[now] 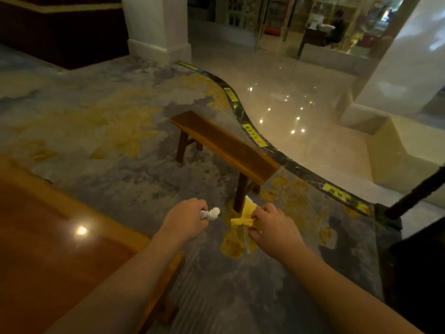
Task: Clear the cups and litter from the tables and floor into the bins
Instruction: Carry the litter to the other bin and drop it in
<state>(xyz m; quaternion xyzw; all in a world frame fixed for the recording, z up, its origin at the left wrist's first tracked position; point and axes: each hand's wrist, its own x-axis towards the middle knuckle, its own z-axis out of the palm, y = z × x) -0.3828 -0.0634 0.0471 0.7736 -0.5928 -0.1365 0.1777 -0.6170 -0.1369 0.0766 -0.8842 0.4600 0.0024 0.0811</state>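
Note:
My left hand (186,219) is closed around a crumpled white tissue (212,214), whose twisted end sticks out to the right of my fist. My right hand (272,225) grips a yellow wrapper (243,216), a crinkled plastic packet with a clear strip hanging below it. Both hands are held out in front of me above the patterned carpet, close together, just in front of the near leg of a wooden bench. No bin is in view.
A low wooden bench (224,143) stands straight ahead on the carpet (108,131). A glossy wooden table (48,237) fills the lower left. A dark curved step edge (284,157) with yellow labels borders shiny tile. A dark post (414,191) stands at right; white pillars behind.

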